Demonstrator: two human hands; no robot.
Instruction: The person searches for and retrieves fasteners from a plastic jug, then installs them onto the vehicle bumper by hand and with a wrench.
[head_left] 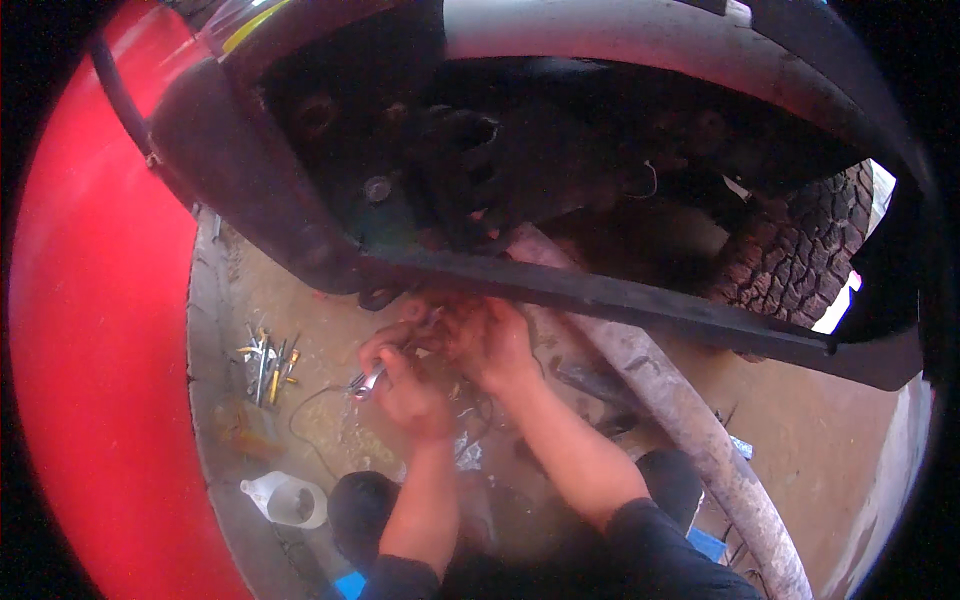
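Note:
My left hand (pixel 408 398) is closed around a shiny metal wrench (pixel 368 384). Its rounded end pokes out to the left of my fingers. Close beside it, my right hand (pixel 492 342) reaches under the lower edge of a black vehicle panel (pixel 600 290). The right fingers bend around something dark and reddish beneath that edge, but shadow and blur hide what it is. Above both hands opens the dark underside (pixel 430 180) of the vehicle, where details are hard to make out.
A treaded tire (pixel 805 250) stands at the right. A long grey pole (pixel 680 400) slants beside my right arm. Several hand tools (pixel 270 365) lie on the floor at left, with a cut white plastic jug (pixel 290 500) nearer me. A red curved panel (pixel 110 330) fills the left side.

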